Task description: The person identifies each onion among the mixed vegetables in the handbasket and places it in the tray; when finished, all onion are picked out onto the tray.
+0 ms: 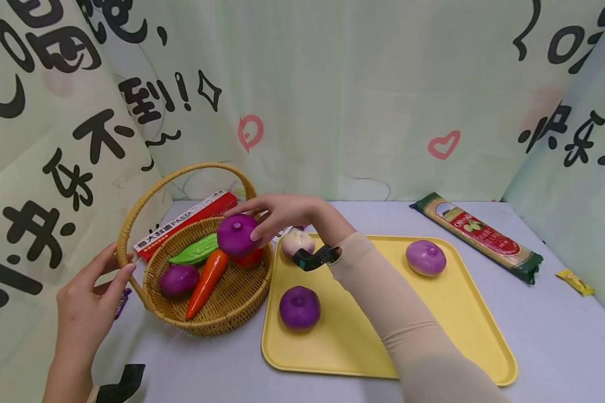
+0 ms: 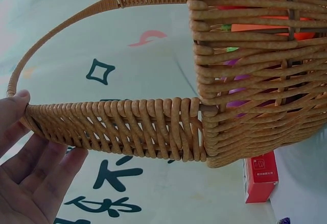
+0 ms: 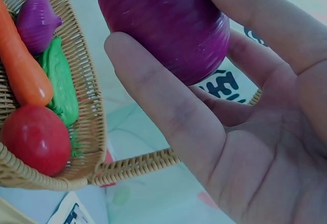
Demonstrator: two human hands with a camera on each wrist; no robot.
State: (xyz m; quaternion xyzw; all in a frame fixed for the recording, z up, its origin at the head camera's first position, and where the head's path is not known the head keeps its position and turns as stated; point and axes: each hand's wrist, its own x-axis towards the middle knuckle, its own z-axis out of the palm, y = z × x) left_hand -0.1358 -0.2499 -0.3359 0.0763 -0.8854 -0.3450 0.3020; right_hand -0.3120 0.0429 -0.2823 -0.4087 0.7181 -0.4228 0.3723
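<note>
My right hand [image 1: 287, 215] grips a round purple onion [image 1: 238, 235] over the wicker basket [image 1: 222, 324]; the right wrist view shows fingers and thumb round the onion [image 3: 168, 30]. With fingers and thumb, my left hand [image 1: 93, 296] holds the basket's tall handle [image 1: 123, 238] at its left side. Inside the basket lie a smaller purple onion [image 1: 178, 280], an orange carrot [image 1: 208, 285], a green ridged vegetable [image 1: 196, 250] and a tomato [image 3: 36, 140]. In the head view the held onion partly hides the tomato.
Right of the basket is a yellow tray [image 1: 353, 358] bearing a dark purple onion [image 1: 299, 308], a paler one [image 1: 426, 258] and a whitish bulb [image 1: 296, 244] partly behind my wrist. A red pasta box [image 1: 186, 224] lies behind the basket. Far right are a long packet [image 1: 476, 235] and a yellow wrapper [image 1: 576, 282].
</note>
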